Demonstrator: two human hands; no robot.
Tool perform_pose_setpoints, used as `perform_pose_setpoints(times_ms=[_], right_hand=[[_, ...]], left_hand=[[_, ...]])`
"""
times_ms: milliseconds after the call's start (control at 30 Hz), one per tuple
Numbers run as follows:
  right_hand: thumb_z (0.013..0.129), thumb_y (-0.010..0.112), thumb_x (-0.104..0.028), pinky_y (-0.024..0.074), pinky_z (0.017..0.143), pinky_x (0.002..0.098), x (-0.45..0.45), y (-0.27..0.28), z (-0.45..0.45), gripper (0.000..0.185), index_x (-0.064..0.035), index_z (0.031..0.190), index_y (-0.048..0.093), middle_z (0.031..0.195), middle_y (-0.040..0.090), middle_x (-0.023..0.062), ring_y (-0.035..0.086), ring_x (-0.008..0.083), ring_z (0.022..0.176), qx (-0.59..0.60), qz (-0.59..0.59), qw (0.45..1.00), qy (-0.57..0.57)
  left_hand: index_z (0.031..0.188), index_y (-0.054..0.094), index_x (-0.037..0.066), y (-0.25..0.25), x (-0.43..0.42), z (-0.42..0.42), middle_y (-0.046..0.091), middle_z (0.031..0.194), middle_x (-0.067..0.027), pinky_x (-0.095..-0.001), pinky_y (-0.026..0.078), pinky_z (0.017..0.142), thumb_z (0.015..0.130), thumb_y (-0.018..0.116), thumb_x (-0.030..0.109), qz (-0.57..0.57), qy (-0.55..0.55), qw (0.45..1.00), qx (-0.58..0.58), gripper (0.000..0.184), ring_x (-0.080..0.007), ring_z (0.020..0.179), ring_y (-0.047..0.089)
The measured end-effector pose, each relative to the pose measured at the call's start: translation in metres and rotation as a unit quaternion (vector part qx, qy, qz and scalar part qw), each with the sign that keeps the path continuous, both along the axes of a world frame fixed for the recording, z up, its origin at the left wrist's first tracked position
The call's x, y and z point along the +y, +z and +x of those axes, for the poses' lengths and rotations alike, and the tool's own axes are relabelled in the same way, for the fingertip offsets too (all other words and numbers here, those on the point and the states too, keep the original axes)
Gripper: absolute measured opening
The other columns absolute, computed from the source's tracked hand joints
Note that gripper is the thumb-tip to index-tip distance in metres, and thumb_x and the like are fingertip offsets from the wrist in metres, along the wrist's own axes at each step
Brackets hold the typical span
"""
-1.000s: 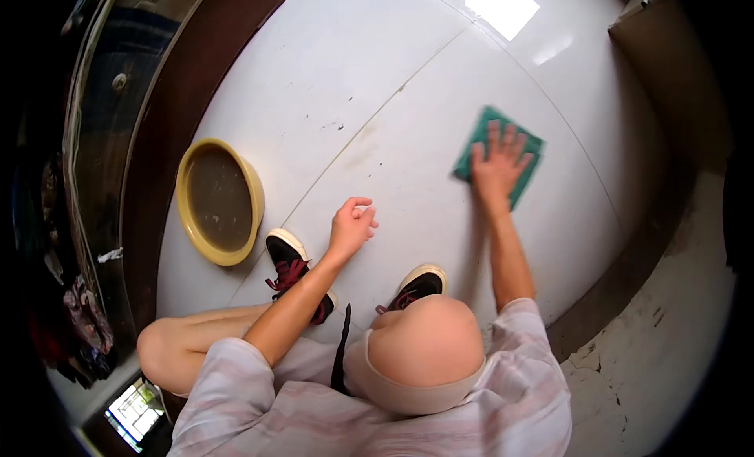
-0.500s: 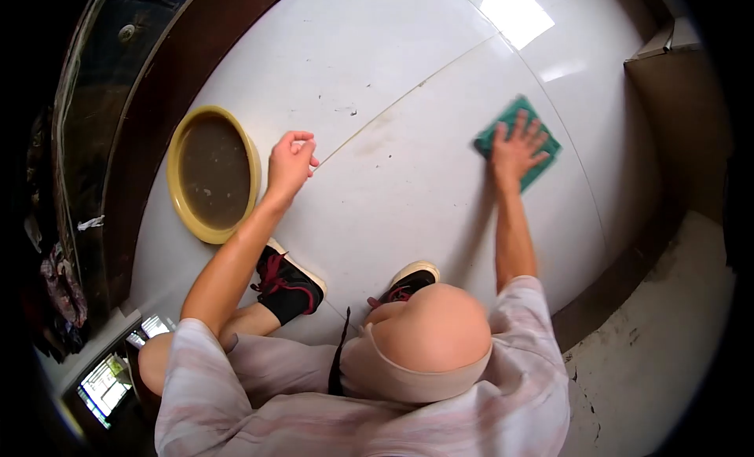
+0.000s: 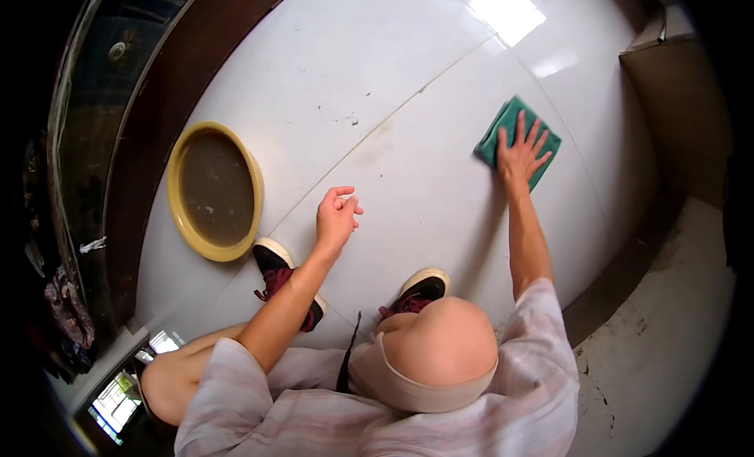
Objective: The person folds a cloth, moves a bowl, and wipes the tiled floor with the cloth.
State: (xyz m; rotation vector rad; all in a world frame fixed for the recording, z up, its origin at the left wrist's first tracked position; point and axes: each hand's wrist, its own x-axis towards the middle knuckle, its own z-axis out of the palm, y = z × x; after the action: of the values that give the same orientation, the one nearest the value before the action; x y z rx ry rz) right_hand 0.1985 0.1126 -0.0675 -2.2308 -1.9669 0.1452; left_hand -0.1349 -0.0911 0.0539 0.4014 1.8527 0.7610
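Observation:
My right hand (image 3: 520, 155) lies flat with fingers spread on a folded green cloth (image 3: 493, 137), pressing it against the pale tiled floor (image 3: 416, 135). My left hand (image 3: 336, 220) hovers above the floor in front of my shoes, fingers loosely bent and a little apart, with nothing visible in it. To its left stands a yellow oval basin (image 3: 180, 213) holding murky brown water (image 3: 216, 186). Part of the cloth is hidden beneath my right palm.
Dark specks (image 3: 353, 121) and a brownish smudge (image 3: 378, 139) mark the tiles. A dark wooden base (image 3: 161, 111) runs along the left; a brown box-like piece (image 3: 675, 104) stands at the right. My shoes (image 3: 424, 288) are close in front.
My left hand has moved right and nearer to me, away from the basin. My right hand stays on the cloth, at nearly the same spot. The view has shifted slightly.

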Motion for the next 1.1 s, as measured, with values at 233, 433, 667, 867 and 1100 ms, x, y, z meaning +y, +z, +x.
perform_pose_setpoints(times_ms=[233,433,667,867,1100], right_hand=[[0.096,0.05,-0.056,0.0003,0.118,0.0721,-0.063,0.009,-0.171,0.067,-0.0312,0.157,0.04,0.168,0.026,0.0113,0.016,0.0423,0.155,0.021,0.008,0.98,0.199],[0.09,0.061,-0.06,0.0005,0.123,0.0627,-0.138,0.019,-0.122,0.072,-0.0359,0.155,0.044,0.169,0.027,0.0036,0.017,0.0325,0.157,0.047,-0.037,0.953,0.296],[0.098,0.04,-0.067,0.0012,0.115,0.0759,0.036,-0.008,-0.064,0.076,-0.0331,0.164,0.021,0.171,0.014,0.013,0.007,0.0444,0.156,-0.011,-0.023,1.0,-0.008],[0.095,0.048,-0.054,-0.0009,0.118,0.0724,-0.036,-0.006,-0.218,0.069,-0.0286,0.158,0.038,0.168,0.027,0.0123,0.016,0.0426,0.155,0.035,0.051,0.972,0.228],[0.092,0.056,-0.062,0.0031,0.121,0.0667,-0.116,0.012,-0.153,0.07,-0.0381,0.157,0.04,0.168,0.027,0.0058,0.017,0.0345,0.156,0.069,-0.009,0.957,0.282]], left_hand=[[0.13,0.054,0.004,-0.012,-0.028,0.0,0.068,0.084,-0.0072,-0.025,0.044,0.052,0.099,0.059,0.015,-0.009,0.055,0.998,-0.011,0.034,-0.0093,0.057,0.053],[0.132,0.053,0.004,-0.001,-0.03,-0.013,0.068,0.084,-0.0077,-0.0256,0.043,0.051,0.098,0.059,0.014,-0.002,0.074,0.997,-0.012,0.036,-0.01,0.056,0.053],[0.133,0.053,0.002,0.009,-0.049,-0.031,0.068,0.084,-0.0075,-0.0249,0.043,0.05,0.098,0.059,0.013,-0.026,0.094,0.995,-0.013,0.038,-0.0101,0.056,0.052],[0.133,0.052,0.002,-0.014,-0.063,-0.03,0.067,0.082,-0.0072,-0.0249,0.042,0.049,0.097,0.058,0.011,0.011,0.121,0.993,0.01,0.038,-0.0102,0.054,0.05],[0.132,0.052,0.004,0.008,-0.025,-0.035,0.066,0.082,-0.0075,-0.0244,0.04,0.047,0.096,0.058,0.011,0.025,0.061,0.998,0.016,0.037,-0.0099,0.053,0.049]])
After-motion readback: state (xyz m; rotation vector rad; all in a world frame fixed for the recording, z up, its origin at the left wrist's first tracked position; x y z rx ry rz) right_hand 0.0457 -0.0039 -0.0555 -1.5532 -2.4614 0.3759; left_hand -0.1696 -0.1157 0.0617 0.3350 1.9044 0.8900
